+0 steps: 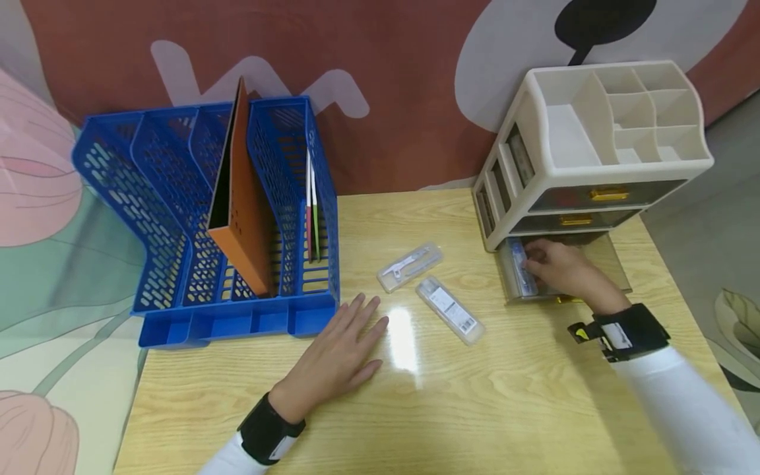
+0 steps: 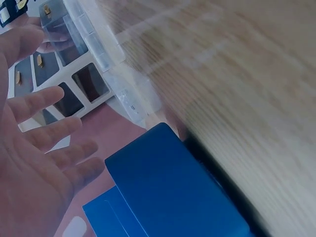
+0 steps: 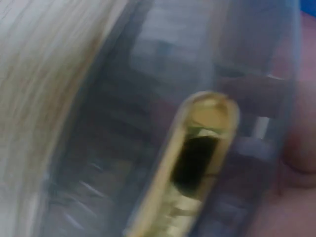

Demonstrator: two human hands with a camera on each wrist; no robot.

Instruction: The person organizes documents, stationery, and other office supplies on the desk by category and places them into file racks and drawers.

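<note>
My right hand reaches into the pulled-out bottom drawer of a white desktop organizer. Its thumb and bent fingers pinch a clear, bluish flat case at the drawer's left side. In the right wrist view, the drawer's gold handle and smoky front block most of that hand. My left hand has its fingers spread over the table, beside the front corner of a blue file rack; it holds nothing. Two clear plastic cases lie between the hands: one with a white tool inside, one with a barcode label.
An orange folder leans in the file rack, and thin booklets stand in its right slot. Two closed drawers with gold handles sit above the open one. A printed cloth hangs behind the wooden table.
</note>
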